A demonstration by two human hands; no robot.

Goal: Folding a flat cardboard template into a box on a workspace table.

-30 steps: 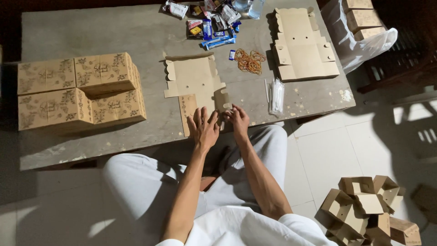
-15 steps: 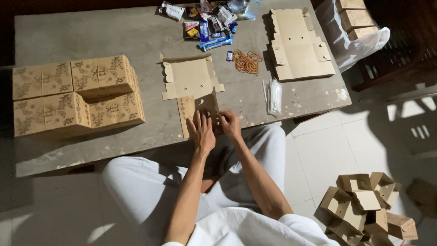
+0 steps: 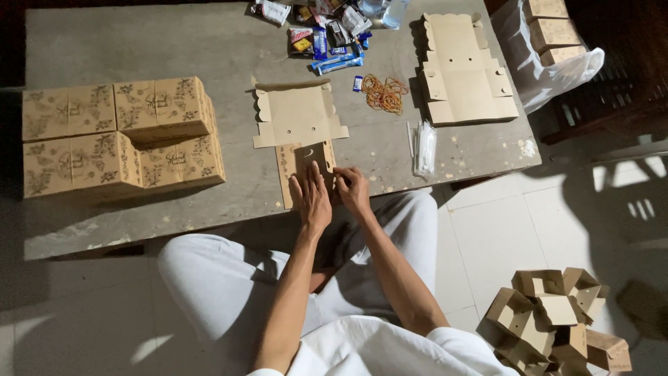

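A flat, unfolded brown cardboard box blank [image 3: 299, 122] lies on the grey table [image 3: 209, 42] in front of me. Its near flap hangs toward the table's front edge. My left hand [image 3: 311, 197] presses flat on that near flap, fingers spread. My right hand [image 3: 352, 189] rests just to the right, fingers curled on the flap's right edge. Both hands touch the cardboard; neither lifts it.
Stacked finished patterned boxes [image 3: 118, 136] fill the table's left. Another flat blank [image 3: 463, 66] lies at the right, rubber bands [image 3: 383, 94] and snack packets [image 3: 323, 31] behind, a clear plastic sleeve [image 3: 424, 147] nearby. Folded boxes [image 3: 557, 320] pile on the floor at right.
My hands have stayed on the near flap, pressing it down; the left hand flattened out more. The view shifted slightly.
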